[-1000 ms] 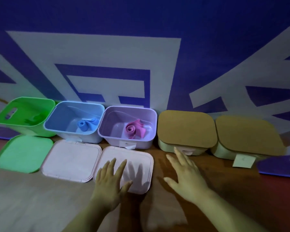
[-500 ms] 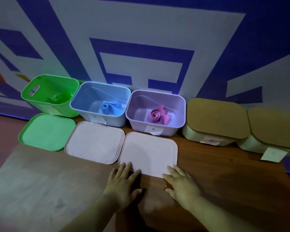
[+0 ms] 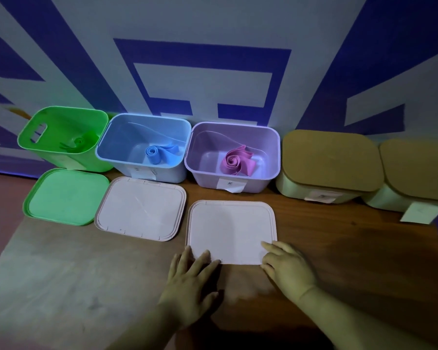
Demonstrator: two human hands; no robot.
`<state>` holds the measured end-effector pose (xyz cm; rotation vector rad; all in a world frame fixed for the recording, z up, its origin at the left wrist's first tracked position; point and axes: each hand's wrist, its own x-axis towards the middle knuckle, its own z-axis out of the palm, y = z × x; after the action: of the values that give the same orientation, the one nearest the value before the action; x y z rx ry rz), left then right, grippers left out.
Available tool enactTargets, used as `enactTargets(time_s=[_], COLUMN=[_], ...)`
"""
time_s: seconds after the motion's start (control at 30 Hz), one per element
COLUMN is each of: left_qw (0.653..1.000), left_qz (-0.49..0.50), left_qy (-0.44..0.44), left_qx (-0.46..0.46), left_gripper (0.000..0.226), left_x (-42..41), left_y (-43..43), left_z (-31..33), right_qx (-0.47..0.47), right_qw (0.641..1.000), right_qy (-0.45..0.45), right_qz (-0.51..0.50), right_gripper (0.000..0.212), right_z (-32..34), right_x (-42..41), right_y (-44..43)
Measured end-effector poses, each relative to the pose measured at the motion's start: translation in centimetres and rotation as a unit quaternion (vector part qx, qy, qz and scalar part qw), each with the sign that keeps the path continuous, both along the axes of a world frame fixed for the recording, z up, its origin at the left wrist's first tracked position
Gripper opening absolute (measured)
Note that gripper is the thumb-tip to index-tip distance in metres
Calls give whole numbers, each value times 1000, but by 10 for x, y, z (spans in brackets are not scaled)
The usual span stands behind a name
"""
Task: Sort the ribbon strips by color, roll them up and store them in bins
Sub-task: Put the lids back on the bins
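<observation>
Three open bins stand in a row against the wall. The green bin [image 3: 61,117] holds a rolled green ribbon [image 3: 79,142]. A rolled blue ribbon [image 3: 157,153] lies in the blue bin [image 3: 147,122], and a rolled pink ribbon [image 3: 236,161] in the purple bin [image 3: 234,130]. A pale pink lid [image 3: 232,228] lies flat in front of the purple bin. My left hand [image 3: 187,281] rests with straight fingers on the lid's near left corner. My right hand [image 3: 287,267] touches its near right corner, fingers slightly bent.
A green lid [image 3: 66,195] and a second pale pink lid [image 3: 141,207] lie on the wooden table [image 3: 339,248] before their bins. Two cream bins with tan lids [image 3: 329,160] [image 3: 420,168] stand closed at the right. A blue-and-white patterned wall rises behind.
Both hands drew back from the far part of the lid toward its near corners. The lid has slid to the right, apart from the neighbouring lid, and now sits squarely before the purple bin.
</observation>
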<state>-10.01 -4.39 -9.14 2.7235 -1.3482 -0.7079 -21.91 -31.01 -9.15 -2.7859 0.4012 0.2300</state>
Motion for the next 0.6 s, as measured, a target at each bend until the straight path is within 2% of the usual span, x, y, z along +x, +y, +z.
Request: enactTargets(time_s=[0.3,0.43,0.53,0.6], left_qw=[996,991,987,979], left_qz=[67,120,152,184], left_qy=[42,64,16,-32], left_qx=[28,-20,-45,-79], left_gripper=[71,67,61,49], left_x=[-22,-40,-47,-47], left_y=[-16,-19,-26,-33], left_z=[11,20,25,33], right_qx=[-27,-28,-14,16], right_qw=[1000,997,994,990], right_qy=[-5,-36,-72,-105], right_qz=[15,59,77,94], right_gripper=[25,26,25,23], right_z=[-6,-2,16,35], right_x=[-14,-28,-31,-32], right_y=[-8,-18,-30,-38])
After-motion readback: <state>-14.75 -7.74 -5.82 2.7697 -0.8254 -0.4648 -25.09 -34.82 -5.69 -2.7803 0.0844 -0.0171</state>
